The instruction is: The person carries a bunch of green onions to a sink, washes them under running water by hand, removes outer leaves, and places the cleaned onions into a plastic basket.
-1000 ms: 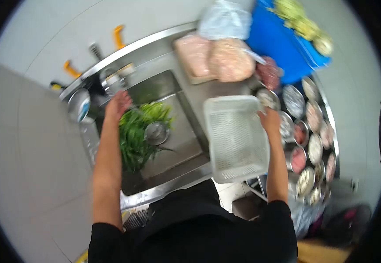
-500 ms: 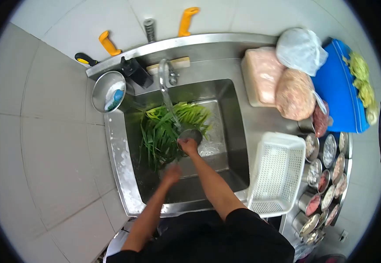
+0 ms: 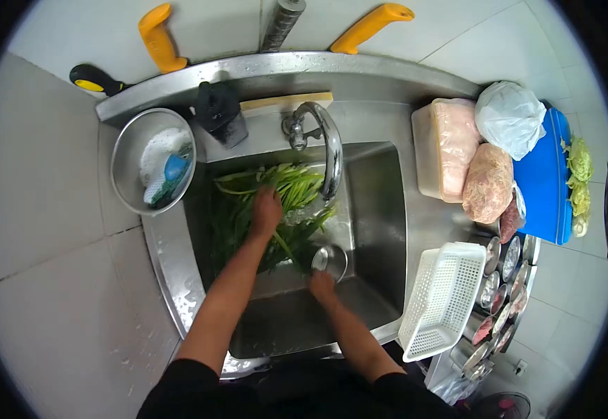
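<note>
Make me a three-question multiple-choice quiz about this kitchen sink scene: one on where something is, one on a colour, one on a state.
1. Where does the left hand rest?
A. on the green leaves in the sink
B. on the white basket
C. on the blue board

2. What colour is the slotted basket right of the sink?
A. red
B. white
C. black

3. What state is the round metal bowl left of the sink in?
A. upside down
B. empty
C. upright, holding a white and blue scrubber

Answers:
1 A, the hand lies on the greens under the tap.
2 B, its plastic mesh is white.
3 C, the scrubber sits inside it.
</note>
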`<state>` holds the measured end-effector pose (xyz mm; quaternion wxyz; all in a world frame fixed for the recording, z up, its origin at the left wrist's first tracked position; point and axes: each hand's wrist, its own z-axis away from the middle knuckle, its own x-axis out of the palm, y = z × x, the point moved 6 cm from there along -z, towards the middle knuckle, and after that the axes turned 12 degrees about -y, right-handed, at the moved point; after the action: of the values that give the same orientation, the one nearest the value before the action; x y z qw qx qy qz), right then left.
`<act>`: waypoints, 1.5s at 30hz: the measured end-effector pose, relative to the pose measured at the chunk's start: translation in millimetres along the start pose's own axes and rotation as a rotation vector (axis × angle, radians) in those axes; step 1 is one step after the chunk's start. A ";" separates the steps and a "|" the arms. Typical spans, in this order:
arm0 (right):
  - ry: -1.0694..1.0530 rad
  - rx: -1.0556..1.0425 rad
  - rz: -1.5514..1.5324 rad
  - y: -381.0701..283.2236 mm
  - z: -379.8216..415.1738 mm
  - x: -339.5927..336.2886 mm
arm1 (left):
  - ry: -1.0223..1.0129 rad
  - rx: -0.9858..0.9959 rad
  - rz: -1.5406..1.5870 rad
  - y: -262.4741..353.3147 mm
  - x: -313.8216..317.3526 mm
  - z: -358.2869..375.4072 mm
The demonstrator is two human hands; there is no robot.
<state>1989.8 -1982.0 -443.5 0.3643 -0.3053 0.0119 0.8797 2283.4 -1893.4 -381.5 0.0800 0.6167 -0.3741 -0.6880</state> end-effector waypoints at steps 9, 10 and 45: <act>0.174 -0.172 -0.509 -50.4 -1.3 -114.1 | -0.471 -0.499 0.552 -47.7 74.5 -5.9; 0.201 -0.246 -0.721 -55.4 -17.5 -128.2 | -0.584 -0.520 0.860 -3.0 41.3 3.2; 0.510 -0.122 -0.156 49.6 37.8 -85.7 | -0.300 -0.926 0.005 -145.3 1.7 -17.6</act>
<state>1984.6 -2063.5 -375.9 0.3972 -0.5382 0.0264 0.7429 2350.1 -1799.0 -471.2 0.2930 0.4095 -0.0375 -0.8632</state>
